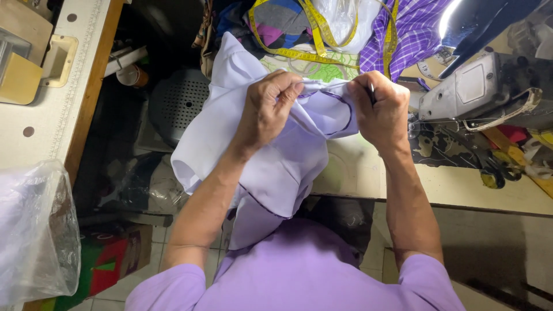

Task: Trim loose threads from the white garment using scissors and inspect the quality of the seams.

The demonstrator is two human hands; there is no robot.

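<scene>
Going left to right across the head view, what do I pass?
Clear plastic bag → white worktable with holes → left hand pinching the pale lilac fabric → right hand → grey sewing machine.

A clear plastic bag point(34, 230) sits left; red-green cardboard box point(112, 256) beside it.

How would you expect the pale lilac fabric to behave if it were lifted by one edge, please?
Probably floppy: the pale lilac fabric drapes in soft folds below the left hand and right hand. Likely light, since pinching fingers alone bear it. Its smooth sheen hints it may slip.
</scene>
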